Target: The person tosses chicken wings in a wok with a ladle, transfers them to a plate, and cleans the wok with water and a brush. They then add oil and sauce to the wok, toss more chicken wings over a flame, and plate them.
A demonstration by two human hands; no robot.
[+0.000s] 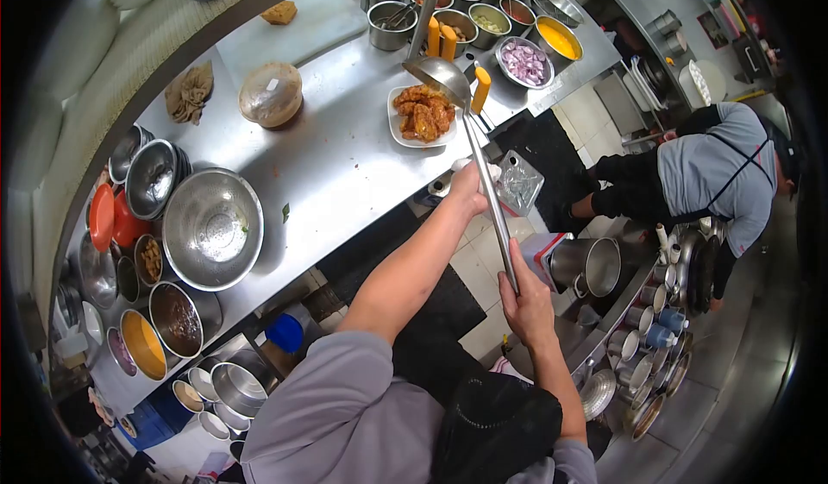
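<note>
My right hand (pixel 526 298) grips the end of a long steel ladle (pixel 444 77) whose bowl hangs just above a white plate of fried pieces (pixel 423 115) on the steel counter (pixel 345 156). My left hand (pixel 470 189) reaches forward under the ladle's handle, near the counter's edge, and seems to hold a small white thing that is mostly hidden. Yellow-handled utensils (pixel 480 89) stand right beside the ladle bowl.
A large empty steel bowl (pixel 213 228), stacked bowls (pixel 152 176) and sauce pots (pixel 177 320) sit at the left. Several ingredient tubs (pixel 483 5) line the counter's far end. A co-worker (pixel 707 178) in grey bends at the right near a pot (pixel 591 264) and cups.
</note>
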